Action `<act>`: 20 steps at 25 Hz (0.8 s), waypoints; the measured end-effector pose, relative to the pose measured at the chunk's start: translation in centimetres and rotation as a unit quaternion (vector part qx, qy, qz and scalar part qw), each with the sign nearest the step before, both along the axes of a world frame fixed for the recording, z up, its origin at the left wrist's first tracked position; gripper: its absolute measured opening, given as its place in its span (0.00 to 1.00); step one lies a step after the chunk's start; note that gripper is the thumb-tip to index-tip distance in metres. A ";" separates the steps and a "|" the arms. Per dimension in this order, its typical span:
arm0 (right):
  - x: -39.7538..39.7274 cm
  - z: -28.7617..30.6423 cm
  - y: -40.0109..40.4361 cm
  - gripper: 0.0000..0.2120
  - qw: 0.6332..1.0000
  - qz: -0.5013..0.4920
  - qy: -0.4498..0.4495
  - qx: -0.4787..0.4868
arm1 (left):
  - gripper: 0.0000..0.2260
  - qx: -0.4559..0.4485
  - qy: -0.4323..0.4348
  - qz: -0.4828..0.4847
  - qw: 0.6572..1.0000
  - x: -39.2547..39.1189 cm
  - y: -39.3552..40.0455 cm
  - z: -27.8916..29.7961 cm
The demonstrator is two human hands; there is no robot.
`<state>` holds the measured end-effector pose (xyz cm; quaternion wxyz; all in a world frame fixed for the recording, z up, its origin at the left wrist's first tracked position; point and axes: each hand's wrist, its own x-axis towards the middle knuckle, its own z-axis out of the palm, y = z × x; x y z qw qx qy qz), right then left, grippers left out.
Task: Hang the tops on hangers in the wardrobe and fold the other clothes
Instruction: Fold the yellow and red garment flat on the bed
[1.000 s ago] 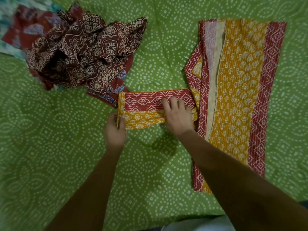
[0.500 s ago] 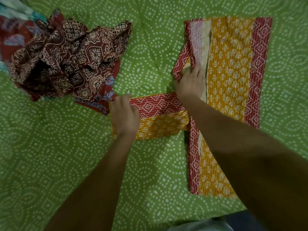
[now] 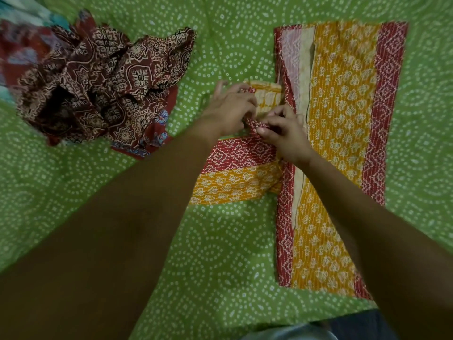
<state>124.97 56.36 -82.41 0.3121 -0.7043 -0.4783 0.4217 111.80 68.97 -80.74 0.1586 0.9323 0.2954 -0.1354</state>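
Two hands at the shoulder seam

Both of my hands meet where the sleeve joins the body of the red-and-yellow top [image 3: 343,114], which lies flat on the green bedspread [image 3: 232,241], its length running from near to far on the right. My left hand [image 3: 228,109] has its grip closed on a small flap of the fabric at the far side of the sleeve; my right hand [image 3: 286,136] pinches the red border just beside it, fingers curled tight. The sleeve [image 3: 232,175] lies out flat to the left, red band far, yellow band near.

To do this well, I judge I should keep both pinches on the same seam line and pull the cloth taut before moving it, so no crease gets trapped underneath.

No basket, drawer or wardrobe shows. At far left a crumpled heap of maroon printed clothes [image 3: 98,82] waits on the bedspread, well apart from the top.
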 end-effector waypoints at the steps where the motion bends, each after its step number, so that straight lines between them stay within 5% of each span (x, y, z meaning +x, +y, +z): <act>1: -0.2 0.3 0.1 0.02 0.999 -0.025 0.034 0.006 | 0.12 -0.039 -0.041 0.064 0.996 -0.8 0.1 0.3; 2: -0.5 0.6 0.3 0.02 0.996 -0.064 0.053 0.014 | 0.10 -0.120 -0.089 0.154 0.977 -1.8 0.1 0.8; 4: -0.8 0.8 0.5 0.05 0.985 -0.160 0.041 0.043 | 0.05 -0.319 -0.175 0.311 0.878 -3.7 0.4 2.0; 9: -2.9 0.5 -1.1 0.13 0.973 -0.184 -0.137 0.009 | 0.18 -0.391 -0.138 0.436 0.799 -8.3 1.7 2.4; 13: -5.1 -0.8 -4.2 0.18 0.964 -0.082 -0.251 -0.034 | 0.19 -0.282 -0.185 0.579 0.742 -10.2 -0.6 -0.6; 17: -7.1 -2.4 -6.6 0.19 0.953 -0.038 -0.297 -0.039 | 0.16 -0.104 -0.289 0.722 0.620 -9.4 -5.4 -0.9; 20: -7.7 -2.7 -6.9 0.19 0.952 -0.027 -0.304 -0.041 | 0.25 -0.174 -0.362 0.722 0.563 -8.3 -8.4 -2.1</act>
